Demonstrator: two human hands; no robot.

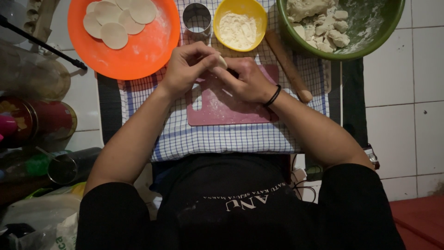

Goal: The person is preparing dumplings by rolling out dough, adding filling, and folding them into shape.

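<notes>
Pinching a small piece of pale dough (222, 61) between them, the left hand (187, 69) and right hand (247, 81) meet above a floured pink cutting board (231, 111); both are closed on the dough, whose visible end points toward the yellow bowl of flour (239, 23), though its long axis is mostly hidden. A wooden rolling pin (289, 67) lies diagonally right of the board. Beyond stand a metal ring cutter (197, 18), an orange plate (138, 51) with dough rounds (118, 21), and a green bowl (370, 39). At lower left, a white package (62, 231) bears green print.
</notes>
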